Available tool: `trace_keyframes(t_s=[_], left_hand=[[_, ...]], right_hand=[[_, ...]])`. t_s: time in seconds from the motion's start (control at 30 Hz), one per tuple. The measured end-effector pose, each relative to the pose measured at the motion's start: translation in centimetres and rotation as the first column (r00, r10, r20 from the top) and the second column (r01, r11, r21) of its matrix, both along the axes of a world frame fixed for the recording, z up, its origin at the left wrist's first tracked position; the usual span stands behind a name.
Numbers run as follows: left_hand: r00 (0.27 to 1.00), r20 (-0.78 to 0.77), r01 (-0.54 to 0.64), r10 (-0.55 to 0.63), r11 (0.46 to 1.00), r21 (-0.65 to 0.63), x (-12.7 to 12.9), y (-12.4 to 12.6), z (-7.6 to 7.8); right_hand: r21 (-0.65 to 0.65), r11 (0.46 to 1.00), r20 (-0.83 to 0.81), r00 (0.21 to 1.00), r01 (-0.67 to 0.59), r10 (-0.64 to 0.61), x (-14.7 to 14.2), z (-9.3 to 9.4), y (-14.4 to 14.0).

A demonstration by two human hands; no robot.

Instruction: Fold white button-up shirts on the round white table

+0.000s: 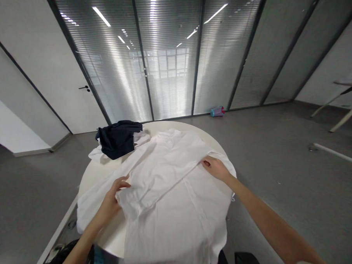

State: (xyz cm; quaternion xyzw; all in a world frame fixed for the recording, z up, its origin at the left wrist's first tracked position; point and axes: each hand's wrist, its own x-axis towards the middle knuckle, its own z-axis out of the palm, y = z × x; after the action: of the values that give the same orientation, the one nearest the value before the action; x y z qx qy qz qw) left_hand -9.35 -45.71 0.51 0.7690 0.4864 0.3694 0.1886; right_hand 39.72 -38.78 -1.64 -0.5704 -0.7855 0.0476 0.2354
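Bare forearms [264, 217] come in from the lower corners of the view, angled toward each other. Left hand [111, 203] is at the cuff end of a sleeve [166, 181] laid slantwise across the shirt, its fingers loosely bent; whether they grip the cloth, I cannot tell. Right hand [215, 168] has its fingers curled in and pinches the white cloth at the upper right of the shirt, near the edge of that same sleeve. The shirt [177, 233] lies spread on a round white table [84, 178], collar at the far side, lower part running down toward the wearer, with a few creases. Its other sleeve [93, 205] stretches out to the left, past the left hand. Beyond it, on the table's far left, a dark cloth [118, 138] sits bunched on top of some white cloth [97, 154]. Around the table is a grey floor [270, 159]; a blue and pink container [217, 111] lies on it beside a glass wall [171, 85] with blinds. A white door [78, 101] stands to the left, and part of another table [347, 83] shows at the far right.
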Motion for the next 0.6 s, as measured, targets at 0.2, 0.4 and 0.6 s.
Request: trace_keyframes(t_s=[0.2, 0.4, 0.6], left_hand=[[0.837, -0.546, 0.246, -0.044, 0.920, 0.304, -0.3, -5.5, 0.1], [0.920, -0.390, 0.105, 0.027, 0.944, 0.312, 2.0, -3.8, 1.3], [0.965, -0.015, -0.240, 0.261, 0.906, 0.349, 5.2, -2.2, 5.7]], right_hand=[[0.007, 0.999, -0.083, 0.996, -0.038, 0.038, -0.6, 1.1, -0.5], [-0.058, 0.821, -0.185, 0.814, -0.568, 0.550, -9.8, 4.4, -7.3], [-0.122, 0.658, -0.095, 0.668, -0.743, 0.738, -15.2, 4.7, -5.0]])
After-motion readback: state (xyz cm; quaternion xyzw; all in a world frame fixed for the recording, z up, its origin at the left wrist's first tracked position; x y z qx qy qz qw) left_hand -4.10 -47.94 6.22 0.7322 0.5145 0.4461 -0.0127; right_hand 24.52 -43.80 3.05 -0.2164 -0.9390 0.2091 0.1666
